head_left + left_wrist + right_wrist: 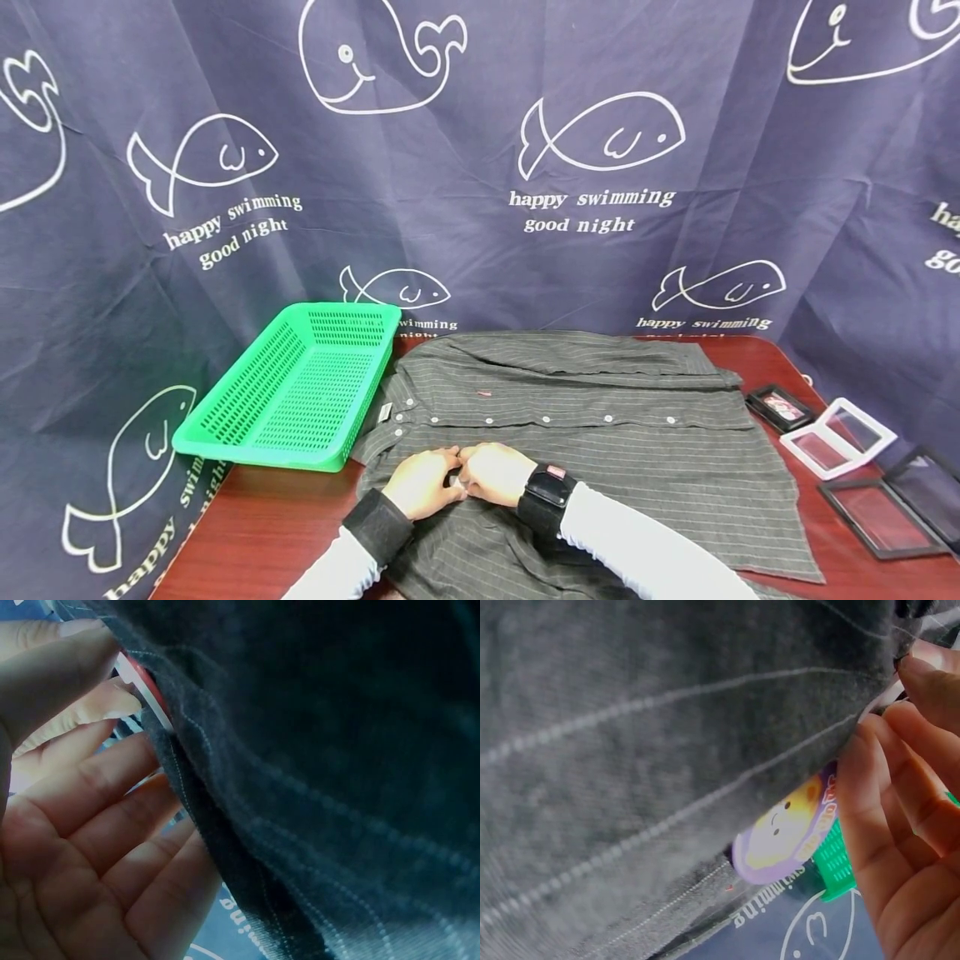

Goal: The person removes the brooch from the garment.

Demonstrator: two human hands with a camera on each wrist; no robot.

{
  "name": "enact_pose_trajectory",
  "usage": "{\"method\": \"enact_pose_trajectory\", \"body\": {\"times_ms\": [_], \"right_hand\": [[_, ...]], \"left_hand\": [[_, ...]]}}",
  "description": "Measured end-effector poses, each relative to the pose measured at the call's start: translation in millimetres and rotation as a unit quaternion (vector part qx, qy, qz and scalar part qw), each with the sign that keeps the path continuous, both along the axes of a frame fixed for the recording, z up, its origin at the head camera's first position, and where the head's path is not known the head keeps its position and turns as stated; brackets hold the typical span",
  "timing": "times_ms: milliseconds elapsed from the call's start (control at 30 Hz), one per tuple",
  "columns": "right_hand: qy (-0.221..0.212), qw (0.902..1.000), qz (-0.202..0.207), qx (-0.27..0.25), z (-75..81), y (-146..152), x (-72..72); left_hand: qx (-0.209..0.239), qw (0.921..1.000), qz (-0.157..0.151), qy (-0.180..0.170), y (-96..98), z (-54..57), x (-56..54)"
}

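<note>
A dark grey striped button-up shirt [585, 467] lies spread on the table, its buttons running across. Over its near half both hands meet. My left hand [423, 483] pinches the shirt fabric between thumb and fingers. Opposite it, my right hand [495, 473] grips a tilted badge [780, 829] at the fabric's edge. The badge is purple-rimmed with a yellow smiling figure, partly covered by fingers and cloth. From the left wrist view a thin red and white edge [148, 690] shows beside the cloth. Fingers hide exactly how badge and fabric meet.
A green plastic basket [296, 458] stands at the left. On the right lie a small black case [780, 408], an open white folding frame [806, 450] and an open black one [877, 517]. A patterned curtain [480, 250] hangs behind the red-brown table [255, 525].
</note>
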State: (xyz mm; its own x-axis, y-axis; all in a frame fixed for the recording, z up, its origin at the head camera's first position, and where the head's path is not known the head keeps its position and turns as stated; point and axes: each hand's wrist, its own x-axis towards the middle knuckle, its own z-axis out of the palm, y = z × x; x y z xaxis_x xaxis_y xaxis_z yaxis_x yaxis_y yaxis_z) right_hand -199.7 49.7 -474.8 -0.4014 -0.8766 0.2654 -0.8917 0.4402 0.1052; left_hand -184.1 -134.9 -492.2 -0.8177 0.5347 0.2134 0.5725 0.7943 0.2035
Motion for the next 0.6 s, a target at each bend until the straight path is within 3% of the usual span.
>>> {"method": "enact_pose_trajectory", "body": {"times_ms": [233, 600], "right_hand": [[-0.03, 0.9986, 0.022, -0.039, 0.6, 3.9, -0.7], [-0.077, 0.9944, -0.002, -0.073, -0.8, 5.1, 0.7]], "left_hand": [[0.002, 1.0, -0.001, -0.01, -0.4, 1.5, -0.8], [0.01, 0.9996, -0.016, -0.023, -3.7, -1.2, -3.2]]}}
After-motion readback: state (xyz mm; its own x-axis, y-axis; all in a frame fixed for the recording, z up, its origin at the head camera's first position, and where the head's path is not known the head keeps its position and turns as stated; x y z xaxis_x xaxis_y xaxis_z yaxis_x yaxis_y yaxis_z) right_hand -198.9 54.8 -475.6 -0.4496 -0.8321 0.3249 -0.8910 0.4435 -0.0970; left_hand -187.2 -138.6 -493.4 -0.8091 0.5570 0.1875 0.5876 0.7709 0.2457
